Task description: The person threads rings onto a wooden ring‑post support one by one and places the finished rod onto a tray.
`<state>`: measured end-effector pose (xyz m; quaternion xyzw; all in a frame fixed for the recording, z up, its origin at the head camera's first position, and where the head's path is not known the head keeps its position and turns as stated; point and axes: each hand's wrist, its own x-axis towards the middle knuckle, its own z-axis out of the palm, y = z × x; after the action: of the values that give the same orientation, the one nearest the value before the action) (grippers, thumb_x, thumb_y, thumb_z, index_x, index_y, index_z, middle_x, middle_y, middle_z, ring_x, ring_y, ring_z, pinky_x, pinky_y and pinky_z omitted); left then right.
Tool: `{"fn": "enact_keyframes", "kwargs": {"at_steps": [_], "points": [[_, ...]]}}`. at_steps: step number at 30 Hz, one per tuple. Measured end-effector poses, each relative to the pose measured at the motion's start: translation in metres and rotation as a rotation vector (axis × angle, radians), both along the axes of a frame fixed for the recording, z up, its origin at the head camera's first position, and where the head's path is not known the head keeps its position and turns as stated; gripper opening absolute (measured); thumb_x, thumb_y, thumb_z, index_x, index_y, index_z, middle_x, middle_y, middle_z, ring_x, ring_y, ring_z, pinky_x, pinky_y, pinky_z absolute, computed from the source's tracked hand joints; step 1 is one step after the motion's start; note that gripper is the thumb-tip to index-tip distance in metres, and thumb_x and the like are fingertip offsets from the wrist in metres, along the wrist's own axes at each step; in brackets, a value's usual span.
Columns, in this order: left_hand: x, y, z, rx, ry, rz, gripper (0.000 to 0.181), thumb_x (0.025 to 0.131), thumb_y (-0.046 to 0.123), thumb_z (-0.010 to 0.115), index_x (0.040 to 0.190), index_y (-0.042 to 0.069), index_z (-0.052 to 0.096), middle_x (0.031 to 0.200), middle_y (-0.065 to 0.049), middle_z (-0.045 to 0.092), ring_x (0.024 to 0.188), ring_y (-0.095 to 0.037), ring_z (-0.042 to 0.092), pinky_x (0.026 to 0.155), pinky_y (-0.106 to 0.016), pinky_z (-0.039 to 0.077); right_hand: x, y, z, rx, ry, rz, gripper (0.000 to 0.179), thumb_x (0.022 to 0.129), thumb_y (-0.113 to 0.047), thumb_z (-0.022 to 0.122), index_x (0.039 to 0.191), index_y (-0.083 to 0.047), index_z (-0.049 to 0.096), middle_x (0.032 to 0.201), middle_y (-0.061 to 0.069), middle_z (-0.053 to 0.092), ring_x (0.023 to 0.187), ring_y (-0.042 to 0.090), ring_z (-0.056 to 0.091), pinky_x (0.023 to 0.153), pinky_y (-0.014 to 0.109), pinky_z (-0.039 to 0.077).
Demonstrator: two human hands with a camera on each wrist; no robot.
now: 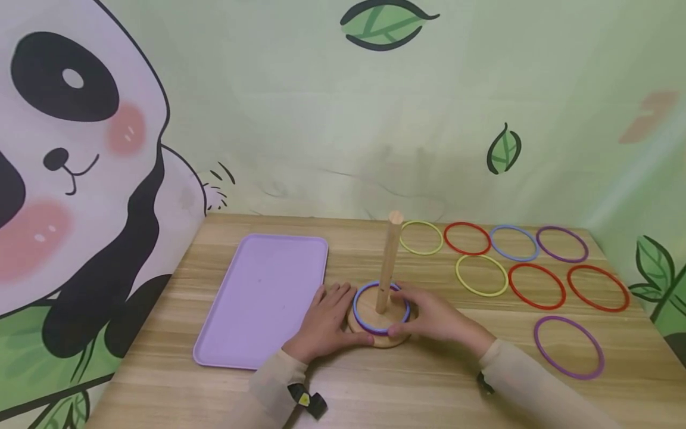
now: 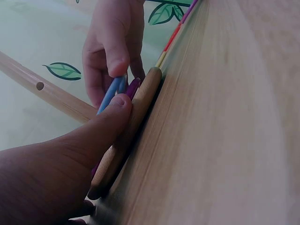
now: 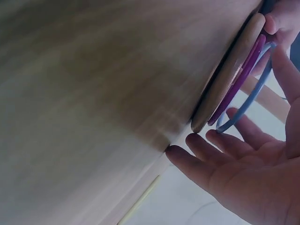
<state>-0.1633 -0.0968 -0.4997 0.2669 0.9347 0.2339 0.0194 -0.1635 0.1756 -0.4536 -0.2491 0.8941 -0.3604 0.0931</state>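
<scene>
A round wooden base [image 1: 367, 308] with an upright wooden peg [image 1: 389, 256] stands on the table between both hands. A blue ring [image 3: 254, 93] and a purple ring [image 3: 238, 83] encircle the peg low down, the blue one above the purple and slightly tilted off it. My left hand [image 1: 328, 325] holds the base at its left side, thumb along the near rim beside the rings. From the right, my right hand [image 1: 434, 313] holds the blue ring between thumb and fingers. Its other fingers spread beside the base edge in the right wrist view.
A purple tray [image 1: 262, 298] lies left of the base. On the right lie several flat rings: yellow [image 1: 457, 274], red [image 1: 510, 286], blue [image 1: 492, 241] and purple [image 1: 536, 333]. A painted wall [image 1: 321, 119] rises behind the table.
</scene>
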Motion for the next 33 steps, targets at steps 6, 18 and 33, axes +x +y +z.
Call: {"fn": "enact_keyframes", "kwargs": {"at_steps": [6, 18, 33], "points": [[0.001, 0.001, 0.0, -0.003, 0.005, 0.001, 0.115, 0.081, 0.073, 0.078, 0.162, 0.0, 0.039, 0.165, -0.022, 0.039, 0.156, -0.043, 0.029, 0.129, -0.059, 0.009, 0.001, -0.001, -0.002, 0.018, 0.023, -0.005, 0.083, 0.08, -0.041, 0.093, 0.143, 0.003, 0.061, 0.151, 0.026, 0.055, 0.139, 0.044, 0.053, 0.116, 0.06, 0.041], [-0.006, 0.0, 0.002, -0.021, 0.027, -0.004, 0.113, 0.082, 0.072, 0.077, 0.161, 0.001, 0.04, 0.165, -0.022, 0.039, 0.155, -0.043, 0.03, 0.129, -0.059, 0.01, -0.007, 0.026, 0.003, -0.002, 0.036, -0.175, 0.073, 0.091, -0.04, 0.084, 0.144, 0.004, 0.059, 0.154, 0.034, 0.048, 0.143, 0.052, 0.045, 0.116, 0.065, 0.038], [-0.003, -0.001, -0.001, -0.009, 0.001, -0.013, 0.114, 0.081, 0.071, 0.079, 0.161, 0.0, 0.039, 0.165, -0.023, 0.039, 0.155, -0.045, 0.03, 0.128, -0.06, 0.01, 0.002, 0.105, 0.004, 0.157, -0.023, -0.375, 0.087, 0.096, -0.05, 0.075, 0.146, 0.016, 0.049, 0.148, 0.046, 0.038, 0.137, 0.063, 0.041, 0.112, 0.072, 0.036]]}}
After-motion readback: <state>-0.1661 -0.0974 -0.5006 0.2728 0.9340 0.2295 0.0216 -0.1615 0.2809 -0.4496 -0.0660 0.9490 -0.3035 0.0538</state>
